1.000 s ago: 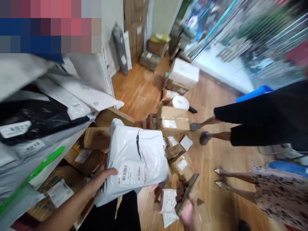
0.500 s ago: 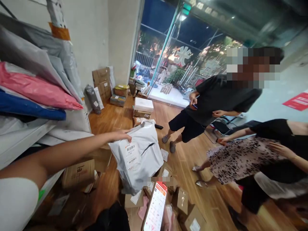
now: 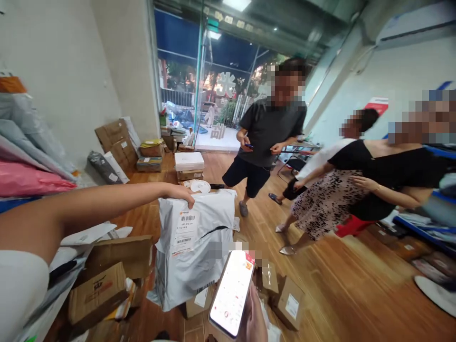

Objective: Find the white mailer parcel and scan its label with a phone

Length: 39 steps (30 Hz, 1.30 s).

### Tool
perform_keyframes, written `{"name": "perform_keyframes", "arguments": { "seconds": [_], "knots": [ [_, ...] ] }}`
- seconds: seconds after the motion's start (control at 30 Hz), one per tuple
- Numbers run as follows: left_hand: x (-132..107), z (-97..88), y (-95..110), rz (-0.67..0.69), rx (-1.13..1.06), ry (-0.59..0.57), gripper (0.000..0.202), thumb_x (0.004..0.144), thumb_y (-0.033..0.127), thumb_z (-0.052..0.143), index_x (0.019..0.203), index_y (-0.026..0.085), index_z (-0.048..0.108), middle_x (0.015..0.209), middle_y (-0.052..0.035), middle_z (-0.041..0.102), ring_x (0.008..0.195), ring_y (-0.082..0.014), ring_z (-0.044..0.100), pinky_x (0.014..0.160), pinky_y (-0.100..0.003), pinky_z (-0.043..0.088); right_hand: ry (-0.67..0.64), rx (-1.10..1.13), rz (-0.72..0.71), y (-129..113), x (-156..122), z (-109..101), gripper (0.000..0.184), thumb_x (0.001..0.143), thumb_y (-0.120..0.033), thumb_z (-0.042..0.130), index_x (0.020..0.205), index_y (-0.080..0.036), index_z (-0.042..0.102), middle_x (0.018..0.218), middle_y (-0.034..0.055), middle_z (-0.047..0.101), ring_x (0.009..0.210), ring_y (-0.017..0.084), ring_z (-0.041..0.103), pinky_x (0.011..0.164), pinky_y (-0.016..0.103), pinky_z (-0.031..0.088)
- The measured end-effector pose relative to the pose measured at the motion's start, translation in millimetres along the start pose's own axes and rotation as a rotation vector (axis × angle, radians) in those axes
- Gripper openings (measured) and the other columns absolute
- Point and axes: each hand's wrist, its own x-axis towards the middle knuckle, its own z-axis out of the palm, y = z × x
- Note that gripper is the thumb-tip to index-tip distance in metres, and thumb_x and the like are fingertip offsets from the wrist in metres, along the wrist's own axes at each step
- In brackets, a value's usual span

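My left hand (image 3: pixel 178 192) is closed on the upper edge of a grey poly mailer (image 3: pixel 210 213), which hangs down in front of me. A white shipping label (image 3: pixel 185 230) with barcodes is on its left part, and a dark slit-like line runs across its right side. My right hand (image 3: pixel 257 311), low in the picture, grips a smartphone (image 3: pixel 230 301) whose lit screen faces me. The phone overlaps the lower right of the mailer. Below and beside them, cardboard boxes (image 3: pixel 289 304) with labels lie on the floor.
A person in a dark shirt (image 3: pixel 272 128) stands ahead, and others (image 3: pixel 370 180) are at the right. Shelves with parcels (image 3: pixel 32 175) line the left. Stacked boxes (image 3: pixel 188 161) stand near the glass door (image 3: pixel 178 71). An open carton (image 3: pixel 117 251) is at lower left.
My view has turned to the right, so the shelf slides left and more people appear. The mailer hangs more upright, still in my left hand. My right hand now shows beside the phone.
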Motion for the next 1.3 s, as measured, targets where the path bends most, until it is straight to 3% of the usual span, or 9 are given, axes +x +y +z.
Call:
{"name": "perform_keyframes", "arguments": {
  "seconds": [0.17,0.33,0.43,0.57,0.67,0.87,1.0,1.13,1.3],
  "knots": [
    [25,12.9,47,0.018,0.080,0.033,0.075,0.051,0.040,0.060,0.123,0.021,0.060,0.129,-0.0021,0.059,0.122,-0.0288,0.047,0.101,-0.030,0.039,0.134,0.199,0.038,-54,-8,-9,0.080,0.056,-0.061,0.075,0.127,-0.029,0.056,0.124,0.0035,0.063,0.118,0.027,0.057,0.090,0.038,0.054],
    [59,28.9,77,0.055,0.112,0.038,0.070,0.053,0.041,0.061,0.121,0.025,0.061,0.129,-0.0004,0.059,0.127,-0.0300,0.043,0.110,-0.035,0.030,0.161,0.295,0.084,-84,-7,-43,0.099,0.050,-0.050,0.084,0.136,-0.027,0.042,0.116,0.0067,0.067,0.110,0.027,0.062,0.090,0.041,0.053],
    [71,41.1,96,0.068,0.110,0.023,0.069,0.054,0.041,0.061,0.122,0.026,0.061,0.129,-0.0001,0.059,0.126,-0.0290,0.045,0.108,-0.033,0.032,0.154,0.327,0.133,-87,1,-73,0.088,0.047,-0.054,0.084,0.124,-0.024,0.055,0.105,0.0054,0.071,0.103,0.029,0.065,0.089,0.043,0.053],
    [83,57.4,123,0.028,0.163,0.047,0.082,0.053,0.045,0.062,0.131,0.023,0.054,0.141,-0.0025,0.048,0.132,-0.0300,0.040,0.110,-0.032,0.031,0.015,0.253,0.190,-87,11,-100,0.068,0.052,-0.073,0.071,0.096,-0.020,0.071,0.095,0.0080,0.073,0.092,0.031,0.068,0.085,0.046,0.055],
    [95,66.9,138,-0.038,0.223,0.065,0.094,0.051,0.050,0.064,0.139,0.022,0.045,0.149,-0.0052,0.038,0.138,-0.0308,0.031,0.113,-0.035,0.025,-0.060,0.198,0.089,-87,11,-100,0.060,0.060,-0.073,0.065,0.093,-0.023,0.072,0.091,0.0065,0.073,0.096,0.031,0.067,0.084,0.046,0.056],
    [112,79.8,159,-0.012,0.264,0.072,0.100,0.050,0.053,0.066,0.142,0.020,0.040,0.151,-0.0082,0.033,0.139,-0.0307,0.030,0.114,-0.036,0.025,-0.112,0.166,-0.065,-83,8,-89,0.053,0.057,-0.055,0.080,0.100,-0.025,0.071,0.105,0.0030,0.071,0.119,0.024,0.057,0.099,0.034,0.050],
    [115,84.9,168,-0.010,0.268,0.091,0.102,0.050,0.051,0.067,0.142,0.018,0.040,0.150,-0.0081,0.034,0.138,-0.0313,0.030,0.114,-0.034,0.025,-0.170,0.160,-0.048,-83,9,-88,0.056,0.062,-0.058,0.076,0.106,-0.025,0.068,0.112,0.0026,0.069,0.125,0.023,0.051,0.103,0.035,0.047],
    [120,87.9,169,-0.008,0.273,0.103,0.103,0.051,0.052,0.067,0.143,0.017,0.038,0.152,-0.0091,0.032,0.139,-0.0313,0.029,0.114,-0.035,0.024,-0.175,0.131,-0.015,-90,9,-86,0.062,0.057,-0.060,0.077,0.108,-0.026,0.069,0.118,0.0019,0.066,0.127,0.025,0.050,0.104,0.035,0.046],
    [128,90.3,167,-0.020,0.281,0.106,0.104,0.051,0.054,0.067,0.143,0.019,0.037,0.151,-0.0095,0.032,0.140,-0.0312,0.028,0.115,-0.037,0.024,-0.220,0.124,0.040,-102,6,-79,0.065,0.058,-0.066,0.072,0.110,-0.028,0.068,0.114,0.0025,0.068,0.122,0.027,0.054,0.098,0.039,0.049]
  ]
}}
